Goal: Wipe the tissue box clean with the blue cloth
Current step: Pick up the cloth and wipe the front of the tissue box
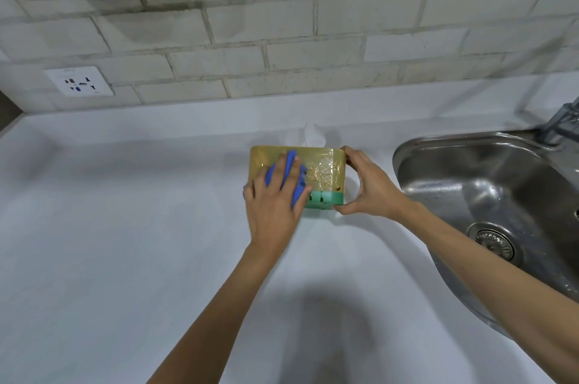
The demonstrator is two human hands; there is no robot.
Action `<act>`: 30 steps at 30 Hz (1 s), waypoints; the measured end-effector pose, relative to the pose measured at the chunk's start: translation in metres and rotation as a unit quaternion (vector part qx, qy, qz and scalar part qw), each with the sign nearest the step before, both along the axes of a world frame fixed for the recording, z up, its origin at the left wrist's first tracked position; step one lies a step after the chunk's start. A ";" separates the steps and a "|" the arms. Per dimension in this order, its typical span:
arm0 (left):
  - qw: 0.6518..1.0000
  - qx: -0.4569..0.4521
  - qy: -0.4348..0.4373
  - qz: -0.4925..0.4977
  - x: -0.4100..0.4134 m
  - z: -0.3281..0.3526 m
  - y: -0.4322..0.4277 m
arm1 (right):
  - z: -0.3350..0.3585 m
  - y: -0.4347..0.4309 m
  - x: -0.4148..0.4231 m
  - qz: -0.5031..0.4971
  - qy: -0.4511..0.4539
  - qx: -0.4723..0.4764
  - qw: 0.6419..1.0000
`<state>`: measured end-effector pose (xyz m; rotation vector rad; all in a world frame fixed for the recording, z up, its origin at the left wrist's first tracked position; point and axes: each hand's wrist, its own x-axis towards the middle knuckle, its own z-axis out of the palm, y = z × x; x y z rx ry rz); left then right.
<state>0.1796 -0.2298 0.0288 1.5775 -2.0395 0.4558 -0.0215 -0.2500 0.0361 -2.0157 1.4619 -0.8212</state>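
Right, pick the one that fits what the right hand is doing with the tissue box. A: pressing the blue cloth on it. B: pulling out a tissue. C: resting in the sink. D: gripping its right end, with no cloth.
D: the right hand clasps the right end of the tissue box, while the left hand presses the blue cloth against its near face.

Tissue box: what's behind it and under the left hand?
Behind the tissue box, a white tissue pokes up. Under the left hand, the blue cloth presses on the box's face; the box surface beneath them is hidden.
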 end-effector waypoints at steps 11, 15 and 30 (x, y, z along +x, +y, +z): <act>1.000 0.015 0.013 0.014 -0.019 0.019 -0.012 | 0.000 0.002 0.001 -0.002 0.002 0.002 1.000; 0.998 -0.041 -0.052 -0.017 0.004 0.001 0.005 | -0.001 0.002 0.000 0.002 0.005 0.009 1.000; 0.999 -0.028 0.009 0.031 0.031 0.001 -0.009 | 0.000 0.002 0.003 0.000 -0.001 0.014 1.000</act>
